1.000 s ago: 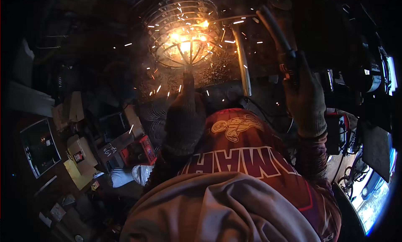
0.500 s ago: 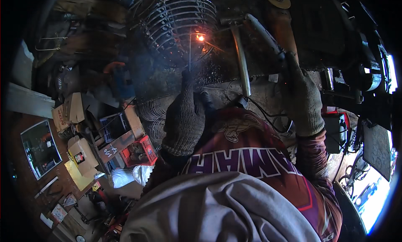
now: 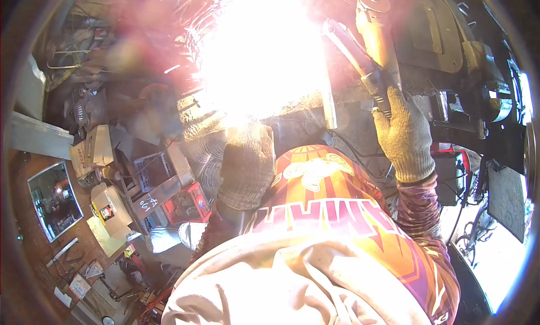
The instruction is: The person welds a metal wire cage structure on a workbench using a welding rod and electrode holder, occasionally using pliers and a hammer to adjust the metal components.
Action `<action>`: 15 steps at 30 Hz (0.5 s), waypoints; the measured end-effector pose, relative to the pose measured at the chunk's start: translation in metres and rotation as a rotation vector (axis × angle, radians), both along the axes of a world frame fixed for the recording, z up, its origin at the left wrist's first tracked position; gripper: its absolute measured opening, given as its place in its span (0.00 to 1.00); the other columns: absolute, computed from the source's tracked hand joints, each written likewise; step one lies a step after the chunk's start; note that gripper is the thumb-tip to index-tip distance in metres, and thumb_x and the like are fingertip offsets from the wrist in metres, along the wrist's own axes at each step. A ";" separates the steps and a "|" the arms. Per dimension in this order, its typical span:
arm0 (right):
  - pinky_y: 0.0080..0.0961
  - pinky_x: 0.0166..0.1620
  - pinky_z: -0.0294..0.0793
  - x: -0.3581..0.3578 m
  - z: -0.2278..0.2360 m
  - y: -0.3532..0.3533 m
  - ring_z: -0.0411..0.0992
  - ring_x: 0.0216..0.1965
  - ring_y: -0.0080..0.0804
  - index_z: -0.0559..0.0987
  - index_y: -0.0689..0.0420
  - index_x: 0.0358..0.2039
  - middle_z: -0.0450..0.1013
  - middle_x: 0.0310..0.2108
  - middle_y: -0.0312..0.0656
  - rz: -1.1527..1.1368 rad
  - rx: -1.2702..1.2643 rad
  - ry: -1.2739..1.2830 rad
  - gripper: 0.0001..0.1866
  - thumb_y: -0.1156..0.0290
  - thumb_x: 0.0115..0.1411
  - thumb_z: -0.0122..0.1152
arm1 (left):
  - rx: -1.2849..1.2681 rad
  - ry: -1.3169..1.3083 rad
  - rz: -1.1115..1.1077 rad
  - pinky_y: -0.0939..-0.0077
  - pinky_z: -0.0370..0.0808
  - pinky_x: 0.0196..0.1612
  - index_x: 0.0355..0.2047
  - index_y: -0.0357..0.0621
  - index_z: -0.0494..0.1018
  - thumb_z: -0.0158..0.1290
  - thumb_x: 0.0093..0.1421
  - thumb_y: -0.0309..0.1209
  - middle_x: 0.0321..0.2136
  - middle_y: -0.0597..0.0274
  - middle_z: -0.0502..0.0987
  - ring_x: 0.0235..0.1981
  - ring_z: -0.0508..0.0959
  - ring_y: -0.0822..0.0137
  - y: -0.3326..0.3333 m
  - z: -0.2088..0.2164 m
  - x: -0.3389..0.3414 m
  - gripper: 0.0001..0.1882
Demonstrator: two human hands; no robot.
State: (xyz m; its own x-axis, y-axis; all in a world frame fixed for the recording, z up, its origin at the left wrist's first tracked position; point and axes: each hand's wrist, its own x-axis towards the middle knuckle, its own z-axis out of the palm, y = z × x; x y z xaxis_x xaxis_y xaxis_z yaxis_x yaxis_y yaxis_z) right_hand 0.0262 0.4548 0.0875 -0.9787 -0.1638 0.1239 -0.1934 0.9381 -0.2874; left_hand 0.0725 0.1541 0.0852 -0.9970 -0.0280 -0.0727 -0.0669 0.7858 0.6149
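A white welding glare [image 3: 261, 49] fills the top middle and hides most of the round metal-rod basket [image 3: 194, 41]. My gloved left hand [image 3: 246, 165] is closed at the lower edge of the glare. Its fingertips and the thin metal rod, seen in them half a second ago, are washed out. My gloved right hand [image 3: 406, 136] is wrapped round the handle of a welding electrode holder [image 3: 351, 49], which points up and left toward the glare. Any electrode in its jaw is lost in the light. An angle grinder [image 3: 378, 30] lies just beyond the holder.
A hammer handle [image 3: 330, 103] shows between my hands, its head hidden by glare. Black cables [image 3: 357, 150] run beside my right hand. A red crate [image 3: 188, 204], cardboard boxes [image 3: 109, 210] and a framed mirror-like panel [image 3: 55, 201] stand at left. A red-and-black machine [image 3: 453, 170] is at right.
The small orange glow at the basket has become a blinding white arc that lights the whole scene. My right hand and the electrode holder have shifted slightly; my left hand stays nearly in place.
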 end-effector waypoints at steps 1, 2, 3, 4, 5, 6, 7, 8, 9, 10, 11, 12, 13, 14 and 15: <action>0.42 0.44 0.81 0.000 -0.003 0.001 0.80 0.41 0.51 0.77 0.58 0.56 0.78 0.43 0.51 0.002 -0.035 0.029 0.25 0.67 0.58 0.70 | -0.020 0.014 -0.008 0.60 0.79 0.38 0.76 0.45 0.52 0.50 0.67 0.21 0.33 0.50 0.83 0.32 0.84 0.55 -0.002 -0.001 0.000 0.38; 0.42 0.44 0.81 0.000 0.001 -0.001 0.80 0.42 0.51 0.77 0.59 0.56 0.78 0.44 0.52 0.004 -0.030 0.011 0.25 0.67 0.58 0.70 | -0.079 0.059 -0.049 0.60 0.79 0.38 0.76 0.45 0.52 0.50 0.67 0.21 0.33 0.49 0.83 0.32 0.84 0.55 -0.002 -0.005 0.002 0.38; 0.42 0.45 0.81 -0.001 0.004 -0.003 0.80 0.42 0.52 0.77 0.59 0.56 0.78 0.44 0.52 0.005 -0.023 -0.007 0.25 0.68 0.58 0.69 | -0.154 0.133 -0.107 0.60 0.79 0.37 0.76 0.45 0.52 0.50 0.67 0.21 0.32 0.49 0.83 0.32 0.84 0.54 -0.003 -0.009 0.003 0.38; 0.42 0.45 0.81 0.000 0.002 -0.001 0.80 0.44 0.52 0.77 0.59 0.56 0.78 0.46 0.53 -0.006 0.006 -0.012 0.25 0.68 0.58 0.69 | -0.205 0.189 -0.148 0.59 0.79 0.37 0.76 0.44 0.52 0.50 0.67 0.21 0.32 0.49 0.83 0.32 0.84 0.54 -0.004 -0.011 0.004 0.38; 0.42 0.46 0.81 0.001 0.002 -0.002 0.80 0.45 0.52 0.77 0.60 0.56 0.78 0.48 0.54 -0.004 -0.003 -0.006 0.26 0.68 0.58 0.70 | -0.224 0.200 -0.158 0.59 0.79 0.37 0.76 0.44 0.52 0.50 0.67 0.21 0.32 0.48 0.83 0.32 0.84 0.54 -0.005 -0.013 0.004 0.38; 0.42 0.46 0.82 0.001 -0.001 0.000 0.80 0.45 0.52 0.77 0.60 0.56 0.78 0.48 0.54 0.002 0.009 0.011 0.26 0.68 0.58 0.70 | -0.216 0.188 -0.149 0.59 0.79 0.37 0.76 0.44 0.52 0.50 0.67 0.22 0.32 0.48 0.82 0.31 0.84 0.54 -0.005 -0.013 0.004 0.38; 0.42 0.47 0.82 0.001 -0.003 0.001 0.80 0.45 0.52 0.77 0.60 0.56 0.78 0.49 0.54 0.008 0.022 0.029 0.26 0.68 0.58 0.70 | -0.192 0.175 -0.130 0.59 0.79 0.37 0.76 0.44 0.52 0.50 0.67 0.22 0.31 0.48 0.82 0.31 0.84 0.54 -0.004 -0.012 0.004 0.38; 0.42 0.47 0.82 0.000 0.000 0.000 0.80 0.45 0.52 0.77 0.60 0.56 0.78 0.49 0.54 -0.001 0.017 0.004 0.25 0.67 0.58 0.70 | -0.143 0.135 -0.096 0.58 0.79 0.36 0.76 0.44 0.51 0.50 0.67 0.22 0.31 0.48 0.82 0.31 0.84 0.53 -0.001 -0.010 0.003 0.38; 0.41 0.47 0.82 -0.001 0.004 -0.002 0.80 0.45 0.52 0.78 0.60 0.56 0.78 0.49 0.54 -0.006 0.009 -0.022 0.25 0.67 0.59 0.70 | -0.113 0.115 -0.069 0.58 0.79 0.36 0.76 0.44 0.51 0.50 0.67 0.22 0.31 0.47 0.82 0.31 0.84 0.53 -0.001 -0.006 0.003 0.38; 0.41 0.47 0.82 0.000 0.003 -0.001 0.81 0.45 0.51 0.78 0.60 0.55 0.78 0.49 0.53 -0.013 -0.001 -0.027 0.24 0.67 0.59 0.69 | -0.088 0.091 -0.047 0.58 0.79 0.36 0.76 0.44 0.51 0.50 0.67 0.22 0.31 0.47 0.82 0.31 0.84 0.53 0.000 -0.004 0.003 0.39; 0.40 0.47 0.83 -0.001 0.002 -0.001 0.81 0.45 0.51 0.78 0.60 0.55 0.78 0.48 0.53 0.007 0.010 0.007 0.24 0.67 0.59 0.70 | -0.073 0.078 -0.030 0.58 0.79 0.36 0.76 0.44 0.51 0.50 0.67 0.22 0.31 0.47 0.82 0.31 0.84 0.53 0.000 -0.002 0.003 0.39; 0.40 0.47 0.83 -0.001 0.002 -0.001 0.81 0.44 0.51 0.78 0.60 0.55 0.78 0.48 0.53 0.009 0.032 0.013 0.24 0.67 0.59 0.70 | -0.058 0.067 -0.022 0.58 0.79 0.36 0.76 0.44 0.51 0.50 0.67 0.22 0.30 0.46 0.81 0.30 0.84 0.53 0.001 -0.002 0.003 0.39; 0.39 0.46 0.83 0.000 0.002 -0.001 0.81 0.44 0.51 0.78 0.60 0.55 0.79 0.47 0.52 0.013 0.054 0.018 0.24 0.67 0.59 0.70 | -0.045 0.055 -0.012 0.57 0.79 0.35 0.77 0.44 0.51 0.50 0.67 0.22 0.30 0.46 0.81 0.30 0.84 0.52 0.002 -0.001 0.004 0.39; 0.39 0.47 0.83 0.000 0.000 0.001 0.81 0.45 0.50 0.79 0.60 0.54 0.79 0.47 0.51 0.035 0.036 0.074 0.23 0.67 0.59 0.70 | -0.037 0.053 -0.007 0.57 0.79 0.35 0.77 0.44 0.51 0.51 0.67 0.22 0.30 0.46 0.81 0.30 0.83 0.52 0.002 -0.001 0.005 0.39; 0.39 0.47 0.83 0.000 -0.001 0.000 0.81 0.45 0.49 0.79 0.60 0.54 0.79 0.47 0.49 0.052 0.020 0.128 0.23 0.68 0.59 0.70 | -0.024 0.052 -0.003 0.57 0.79 0.35 0.77 0.43 0.50 0.51 0.67 0.23 0.30 0.46 0.81 0.30 0.83 0.52 0.002 -0.002 0.005 0.39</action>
